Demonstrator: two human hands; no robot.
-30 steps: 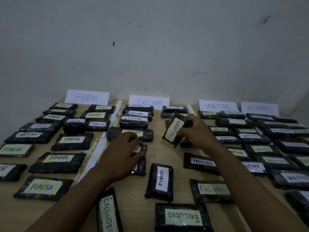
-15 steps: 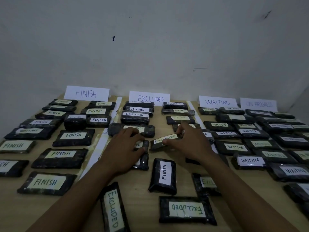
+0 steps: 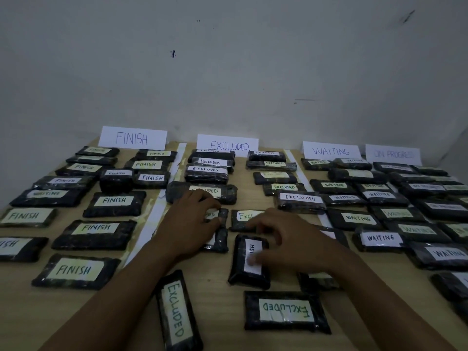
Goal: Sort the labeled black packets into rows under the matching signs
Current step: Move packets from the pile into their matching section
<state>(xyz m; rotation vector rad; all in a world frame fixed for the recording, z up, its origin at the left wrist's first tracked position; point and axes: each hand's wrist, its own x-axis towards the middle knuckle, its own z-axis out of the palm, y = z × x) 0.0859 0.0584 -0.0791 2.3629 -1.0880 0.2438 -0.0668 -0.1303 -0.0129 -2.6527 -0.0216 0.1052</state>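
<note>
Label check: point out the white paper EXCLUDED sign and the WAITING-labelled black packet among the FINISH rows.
White paper EXCLUDED sign [image 3: 229,146], head view, lettering centre.
Black WAITING-labelled packet [image 3: 47,193], head view, its label.

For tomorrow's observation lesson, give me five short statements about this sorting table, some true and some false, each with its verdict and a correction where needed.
1. Four paper signs stand along the table's far edge. True.
2. A WAITING packet lies among the FINISH packets on the left. True.
3. The EXCLUDED sign stands furthest left. False: the FINISH sign does; the EXCLUDED sign comes second.
4. The left hand holds a packet in the air. False: it rests on a packet lying on the table.
5. The nearest middle packet reads WAITING. False: that near packet reads EXCLUDED, upside down from here.
</note>
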